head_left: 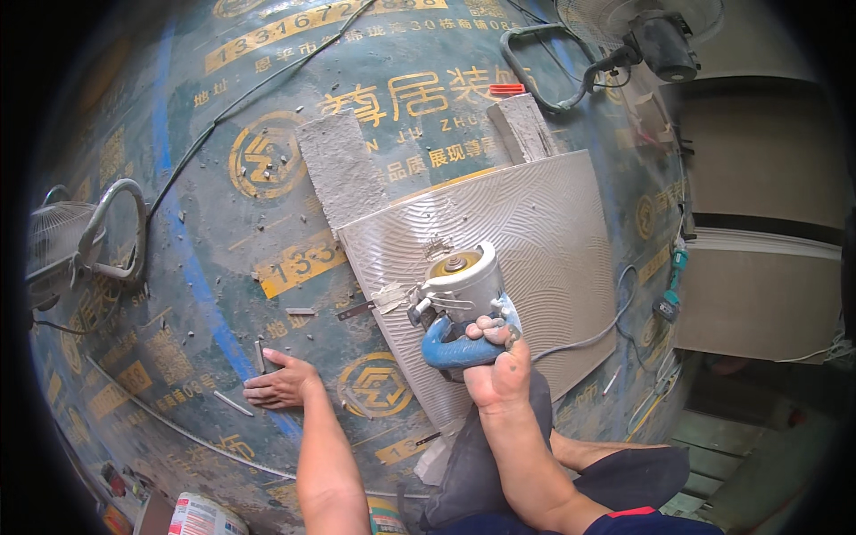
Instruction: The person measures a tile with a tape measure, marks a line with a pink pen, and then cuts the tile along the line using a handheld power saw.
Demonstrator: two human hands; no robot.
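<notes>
My right hand [497,361] is wrapped round the blue handle of a handheld power cutter [459,299] with a round pale metal guard and a yellowish disc. The cutter is over a large tile [535,232] whose upward face shows curved ridges. My left hand [283,381] reaches down to the green floor covering, left of the tile. Its fingers are stretched out and its thumb stands apart. A thin grey strip [260,357] is right at the thumb and fingertips; I cannot tell whether they touch it. A dark flat metal piece [357,310] pokes out at the tile's left edge.
Grey slabs [339,165] lie beyond the tile. Fans stand at left [71,241] and upper right [655,40]. A cable [580,341] crosses the tile; a teal power tool [670,290] lies to its right. Large boards [758,285] are at far right, a white bucket [203,515] near lower left.
</notes>
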